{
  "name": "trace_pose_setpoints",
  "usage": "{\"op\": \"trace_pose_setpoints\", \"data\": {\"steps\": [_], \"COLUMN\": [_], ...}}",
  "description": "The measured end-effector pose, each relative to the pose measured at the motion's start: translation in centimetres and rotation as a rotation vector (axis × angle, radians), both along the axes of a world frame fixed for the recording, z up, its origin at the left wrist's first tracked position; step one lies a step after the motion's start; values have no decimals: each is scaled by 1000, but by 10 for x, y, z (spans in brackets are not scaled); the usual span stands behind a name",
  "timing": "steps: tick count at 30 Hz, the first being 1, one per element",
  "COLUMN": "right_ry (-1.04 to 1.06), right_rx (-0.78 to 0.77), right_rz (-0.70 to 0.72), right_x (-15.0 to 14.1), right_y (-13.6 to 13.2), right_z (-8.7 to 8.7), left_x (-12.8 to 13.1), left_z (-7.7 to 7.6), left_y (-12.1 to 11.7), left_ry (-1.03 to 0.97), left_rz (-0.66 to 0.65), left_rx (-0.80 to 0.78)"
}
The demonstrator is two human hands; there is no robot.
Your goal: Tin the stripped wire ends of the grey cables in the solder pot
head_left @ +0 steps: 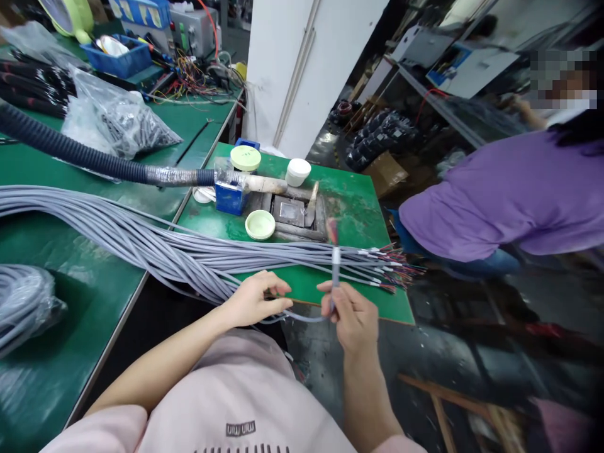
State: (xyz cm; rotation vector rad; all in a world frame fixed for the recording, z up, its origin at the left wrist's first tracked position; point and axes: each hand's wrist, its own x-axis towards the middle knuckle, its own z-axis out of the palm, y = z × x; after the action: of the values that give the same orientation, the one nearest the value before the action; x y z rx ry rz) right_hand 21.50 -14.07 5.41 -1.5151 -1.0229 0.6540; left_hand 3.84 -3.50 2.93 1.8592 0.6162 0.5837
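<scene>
My left hand [257, 299] is closed in a pinch on a grey cable near the front edge of the small green table [358, 201]. My right hand [346, 314] is closed round the same single grey cable [335, 264] and holds its end upright, the stripped coloured wire tips pointing up. The cable loops between the two hands. A thick bundle of grey cables [189, 251] lies across the tables just beyond my hands, its stripped coloured ends [396, 264] fanned out at the right edge.
A solder pot [292, 211] sits on the small table with a black corrugated hose [70, 151] reaching over it. Pale green lids [260, 224], a white jar [298, 171] and a blue box [230, 196] stand around it. A person in a purple shirt [509, 195] bends at the right.
</scene>
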Motion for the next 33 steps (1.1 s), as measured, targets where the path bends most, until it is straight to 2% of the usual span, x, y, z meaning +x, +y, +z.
{"op": "trace_pose_setpoints", "data": {"steps": [2, 5, 8, 11, 15, 18, 20, 22, 24, 26, 28, 33], "right_ry": [-47, -67, -74, -73, -62, 15, 85, 106, 67, 15, -14, -35], "right_rx": [-70, -110, -141, -169, -197, -205, -177, -149, -146, -156, -161, -182], "right_rz": [141, 280, 345, 383, 425, 570, 608, 529, 418, 371, 373, 388], "right_x": [-9, -15, -17, -18, -16, -15, -18, -23, -31, -38, -44, -51], "right_y": [2, 5, 5, 5, 6, 8, 11, 14, 19, 23, 26, 30], "right_z": [-1, -5, -5, -3, -1, -4, -7, -9, -9, -8, -6, -3], "left_x": [-2, -2, 0, 5, 10, 12, 14, 14, 12, 9, 5, 1], "left_z": [3, 9, 14, 17, 17, 15, 14, 14, 15, 17, 19, 26], "left_y": [-1, 1, 5, 9, 9, 5, 2, 0, 1, 4, 7, 12], "left_ry": [-137, -265, -384, -482, -517, -476, -469, -515, -574, -612, -629, -621], "left_rz": [89, 220, 312, 321, 203, -1, -103, -20, 187, 347, 415, 466], "left_rx": [-249, -510, -682, -770, -803, -860, -902, -898, -837, -764, -717, -683]}}
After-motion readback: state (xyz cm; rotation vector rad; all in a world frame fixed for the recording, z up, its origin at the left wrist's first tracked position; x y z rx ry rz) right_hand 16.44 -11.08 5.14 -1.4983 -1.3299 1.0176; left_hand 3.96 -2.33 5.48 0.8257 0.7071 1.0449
